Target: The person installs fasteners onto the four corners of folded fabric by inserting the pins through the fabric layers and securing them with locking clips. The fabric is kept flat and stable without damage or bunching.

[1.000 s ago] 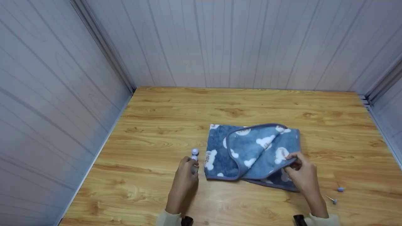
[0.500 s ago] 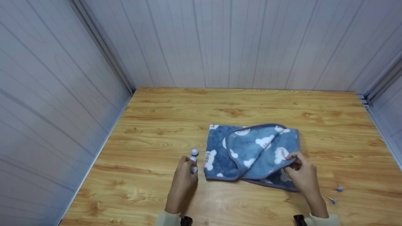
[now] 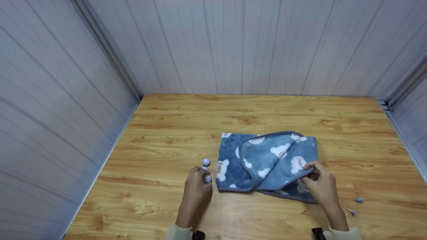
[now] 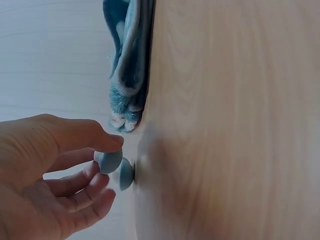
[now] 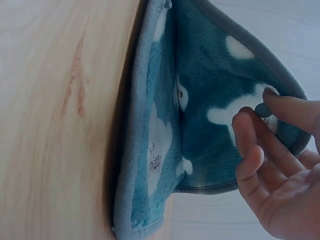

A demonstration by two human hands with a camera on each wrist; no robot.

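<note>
My left hand pinches a small pale-blue domed cap between thumb and fingers, just above the table. A second cap rests on the wood right behind it. From above, another cap shows beyond the fingertips. A blue fleece blanket with white bear-shaped patches and grey edging lies folded to the right. My right hand holds up its near right corner, the fold standing open in the right wrist view. Between that thumb and the fingers, a small round blue head shows against the fleece; its lower part is hidden.
Two blue-headed pins lie on the wooden table to the right of my right wrist: one pin farther off, and a pin with a spiral shaft nearer. Pale panel walls enclose the table at the back and sides.
The pinched cap has turned and shifted slightly within my left fingers. My right hand keeps its hold on the blanket corner, and the blanket looks unchanged.
</note>
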